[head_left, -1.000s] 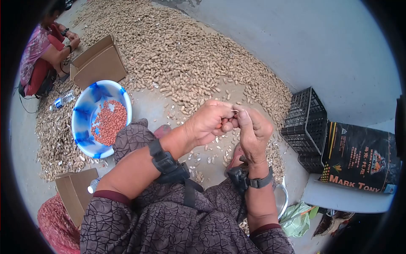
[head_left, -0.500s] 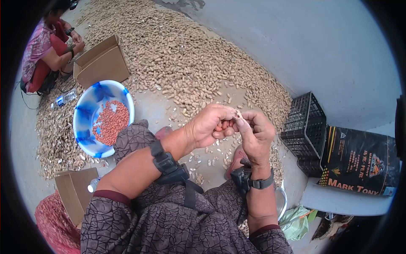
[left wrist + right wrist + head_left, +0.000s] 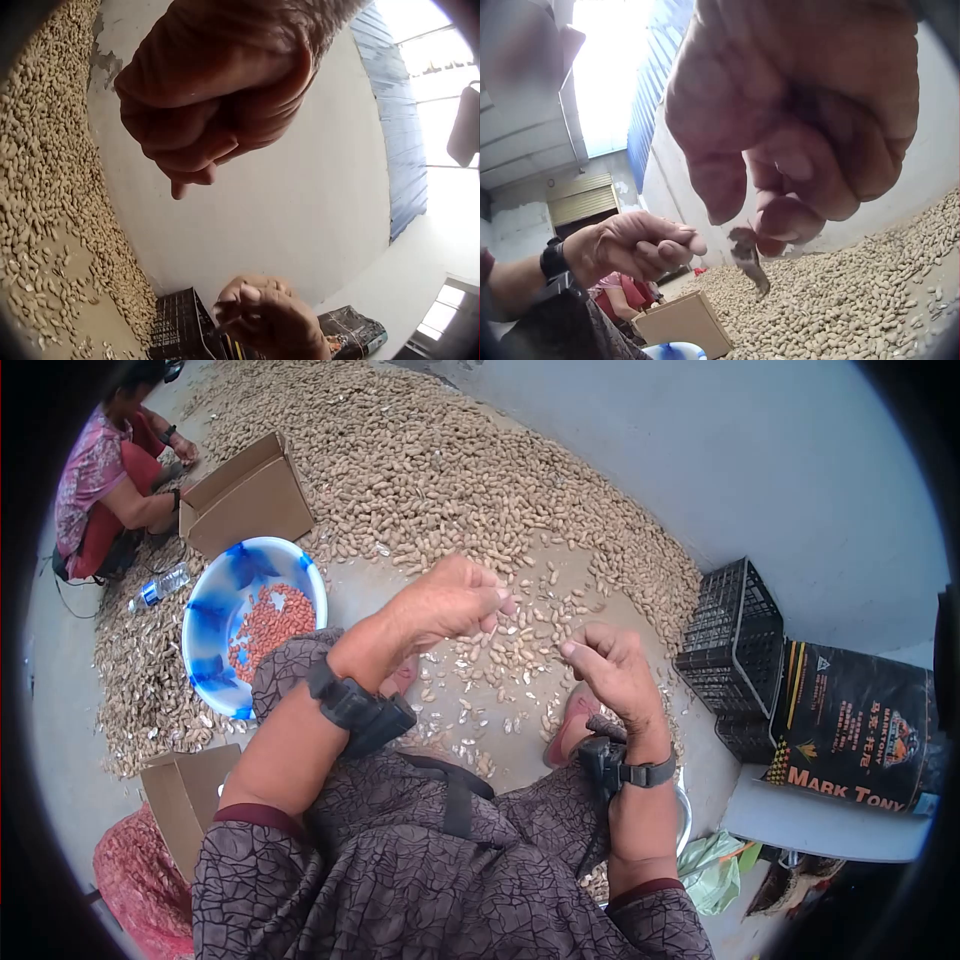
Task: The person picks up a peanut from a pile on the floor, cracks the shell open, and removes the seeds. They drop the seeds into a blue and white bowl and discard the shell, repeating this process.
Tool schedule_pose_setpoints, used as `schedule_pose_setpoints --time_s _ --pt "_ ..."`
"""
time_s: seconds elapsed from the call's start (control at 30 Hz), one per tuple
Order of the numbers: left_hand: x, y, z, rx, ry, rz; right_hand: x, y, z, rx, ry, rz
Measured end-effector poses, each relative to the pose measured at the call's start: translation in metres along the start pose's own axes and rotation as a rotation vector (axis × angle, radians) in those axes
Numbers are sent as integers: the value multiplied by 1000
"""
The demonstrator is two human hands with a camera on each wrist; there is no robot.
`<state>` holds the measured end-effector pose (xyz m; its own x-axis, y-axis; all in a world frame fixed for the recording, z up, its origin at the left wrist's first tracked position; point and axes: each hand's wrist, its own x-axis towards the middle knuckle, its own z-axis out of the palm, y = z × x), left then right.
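My left hand [image 3: 455, 600] is raised over the floor with its fingers curled in. Reddish peanut kernels showed in this palm a moment ago; the closed fingers now hide them. To its right, my right hand [image 3: 615, 665] is apart from it, fingers loosely bent and the thumb standing off from them. In the right wrist view a piece of peanut shell [image 3: 748, 262] is just below the right fingertips. The blue-and-white basin [image 3: 205, 605] at the left holds shelled red peanut kernels [image 3: 275, 622]. Unshelled peanuts [image 3: 430, 470] lie heaped ahead of the hands.
A cardboard box [image 3: 250, 500] stands behind the basin, near a crouching person [image 3: 105, 485]. A water bottle [image 3: 160, 588] lies on discarded shells [image 3: 135, 690]. At the right are a black plastic crate [image 3: 730, 650] and a black printed sack [image 3: 850, 730] by the wall [image 3: 760, 470].
My hands were together over a peanut shell, with kernels in the left palm. They have since parted, the left moving up and leftward, and the shell piece has come away below the right fingers.
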<state>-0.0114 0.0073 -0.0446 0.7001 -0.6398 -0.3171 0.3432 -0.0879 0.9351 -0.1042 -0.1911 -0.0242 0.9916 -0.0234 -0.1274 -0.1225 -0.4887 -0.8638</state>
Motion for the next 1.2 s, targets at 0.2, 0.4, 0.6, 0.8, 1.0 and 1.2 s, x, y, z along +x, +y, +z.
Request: schedule_pose_setpoints --time_s 0.2,0.4,0.6,0.8,1.0,1.2 --pt "-22 18 -96 911 481 -115 -15 15 -2 -338 -120 85" --pt "-53 -5 -140 1495 771 -147 -17 23 -5 -269 35 131" --pt "-24 21 -49 803 230 392 -11 -3 -6 128 58 348" --pt "-4 11 49 417 -119 542 1 -3 3 572 5 354" --pt "8 0 73 675 -101 701 4 -14 8 591 47 439" --pt "8 7 76 -50 -192 283 0 -16 2 757 0 390"
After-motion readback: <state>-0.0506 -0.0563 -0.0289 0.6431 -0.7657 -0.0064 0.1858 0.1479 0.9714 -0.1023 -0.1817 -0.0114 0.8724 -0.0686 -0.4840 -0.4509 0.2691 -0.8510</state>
